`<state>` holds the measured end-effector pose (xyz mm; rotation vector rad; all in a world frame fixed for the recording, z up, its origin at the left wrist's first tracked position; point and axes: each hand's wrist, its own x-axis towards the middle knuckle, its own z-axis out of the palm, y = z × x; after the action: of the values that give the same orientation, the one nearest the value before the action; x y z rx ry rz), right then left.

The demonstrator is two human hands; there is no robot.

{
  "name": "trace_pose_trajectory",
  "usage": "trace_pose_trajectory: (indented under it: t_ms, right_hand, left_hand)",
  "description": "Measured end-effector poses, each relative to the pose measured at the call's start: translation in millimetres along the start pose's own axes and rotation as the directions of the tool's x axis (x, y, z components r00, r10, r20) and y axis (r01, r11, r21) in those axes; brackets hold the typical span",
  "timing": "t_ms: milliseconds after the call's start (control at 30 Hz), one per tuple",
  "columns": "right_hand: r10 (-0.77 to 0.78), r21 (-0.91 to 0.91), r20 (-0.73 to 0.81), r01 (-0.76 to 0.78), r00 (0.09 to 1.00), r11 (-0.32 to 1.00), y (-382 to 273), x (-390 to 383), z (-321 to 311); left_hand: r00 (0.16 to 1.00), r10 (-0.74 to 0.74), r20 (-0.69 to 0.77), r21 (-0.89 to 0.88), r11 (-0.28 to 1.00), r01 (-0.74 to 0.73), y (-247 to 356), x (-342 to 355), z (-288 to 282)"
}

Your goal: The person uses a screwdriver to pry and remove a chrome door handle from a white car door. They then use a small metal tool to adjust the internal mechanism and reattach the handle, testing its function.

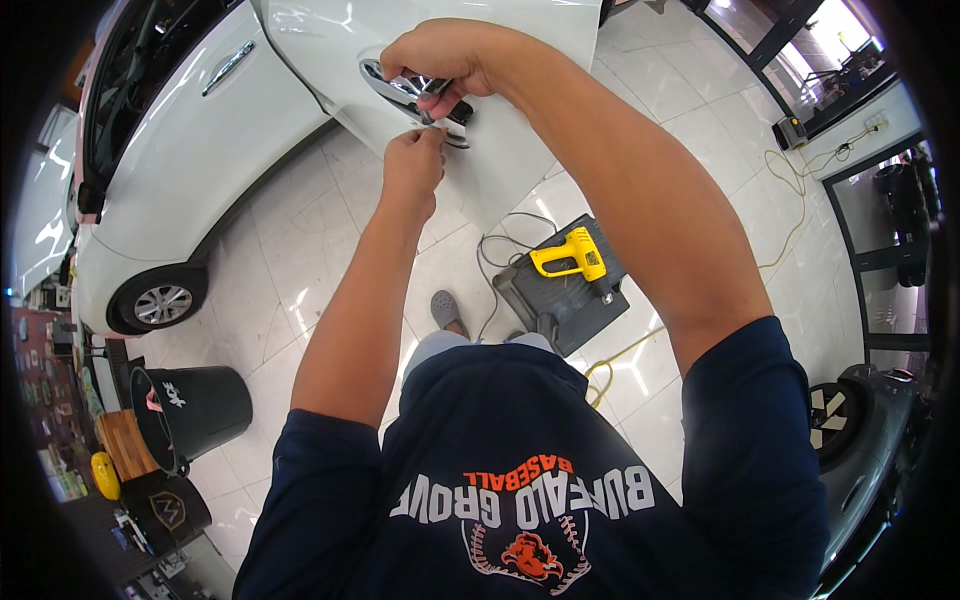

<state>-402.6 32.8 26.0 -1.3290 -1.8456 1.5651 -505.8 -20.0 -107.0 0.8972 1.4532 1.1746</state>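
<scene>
A chrome door handle (pixel 392 92) is set in a white car door (pixel 310 45) at the top of the view. My right hand (pixel 450 62) reaches over it from the right, with its fingers curled around the chrome piece. Just below, my left hand (pixel 412 168) is closed in a pinch close to the handle's lower end, near my right fingertips. Whatever is between the left fingers is too small to make out. A black part shows at the handle's end, beside a curved chrome strip.
A yellow heat gun (pixel 570 256) lies on a dark grey step stool (pixel 560 300), with cords along the tiled floor. At left are another white car door (pixel 225 100), a front wheel (pixel 160 303) and a black bin (pixel 205 412). A dark grey car (pixel 870 440) stands at right.
</scene>
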Motion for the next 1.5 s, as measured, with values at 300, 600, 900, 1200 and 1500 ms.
trace_pose_trajectory:
  t_ms: [300,600,900,1200,1500]
  right_hand:
    - [-0.016,0.0,-0.018,0.016,1.0,1.0,3.3,-2.9,2.1]
    - [0.023,-0.081,0.0,-0.023,1.0,0.996,1.6,0.8,1.5]
    - [-0.282,-0.576,-0.12,0.165,0.952,0.801,29.2,-24.1,47.7]
    - [-0.081,-0.086,-0.547,0.04,0.833,0.996,12.3,-108.6,50.0]
    - [0.18,0.209,-0.97,0.175,0.165,0.962,64.5,-100.9,40.4]
  left_hand:
    - [0.981,0.179,-0.069,-0.059,0.981,-0.184,-51.0,-26.6,-24.1]
    - [0.943,0.21,0.26,0.868,0.377,-0.323,-37.3,-33.4,-131.9]
    - [0.556,0.746,0.366,0.523,0.329,-0.786,36.3,28.6,-100.3]
    - [0.29,0.764,0.577,0.146,0.253,-0.957,52.2,92.8,-94.4]
    - [0.2,0.589,0.783,0.009,0.312,-0.95,65.0,126.8,-18.3]
